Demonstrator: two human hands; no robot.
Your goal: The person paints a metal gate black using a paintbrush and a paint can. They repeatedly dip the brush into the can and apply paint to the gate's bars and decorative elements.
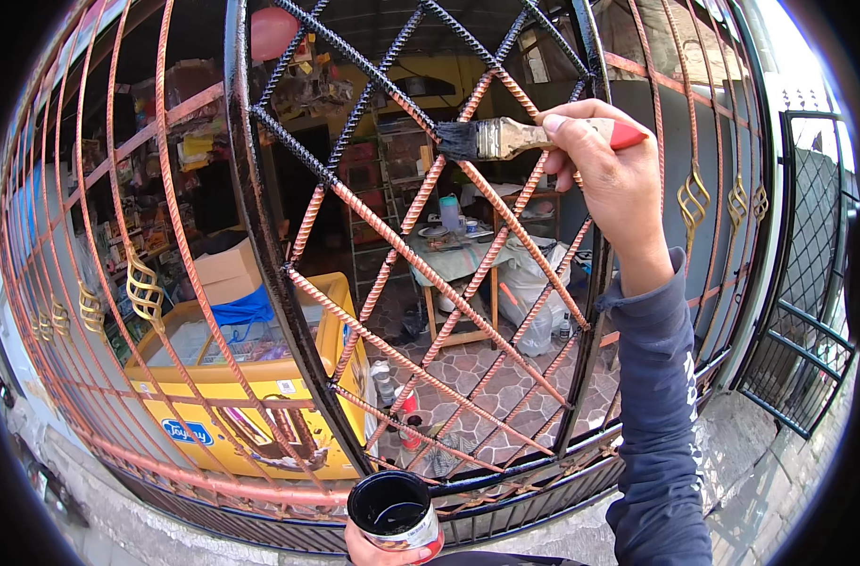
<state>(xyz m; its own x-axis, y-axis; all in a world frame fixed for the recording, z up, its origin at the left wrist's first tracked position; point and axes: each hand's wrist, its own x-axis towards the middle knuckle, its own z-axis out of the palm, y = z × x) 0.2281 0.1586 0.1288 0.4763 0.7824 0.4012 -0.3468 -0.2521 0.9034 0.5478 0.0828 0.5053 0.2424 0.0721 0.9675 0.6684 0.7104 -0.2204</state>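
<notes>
My right hand (600,152) grips the handle of a flat paintbrush (501,139), its dark bristles touching a twisted rebar bar near a crossing of the metal lattice (409,247). At the lattice's top left and top the bars are coated in black paint; the lower bars show reddish-brown. The lattice's frame (260,198) is black. Low in the view, my left hand (384,552) holds an open tin (391,513) of black paint, upright, its inner wall coated black.
Reddish vertical bars with gold twisted ornaments (146,290) flank the lattice. Behind it stand a yellow chest freezer (260,417), a cloth-covered table (437,258) and white plastic bags (532,297). A black metal gate (801,283) stands at the right.
</notes>
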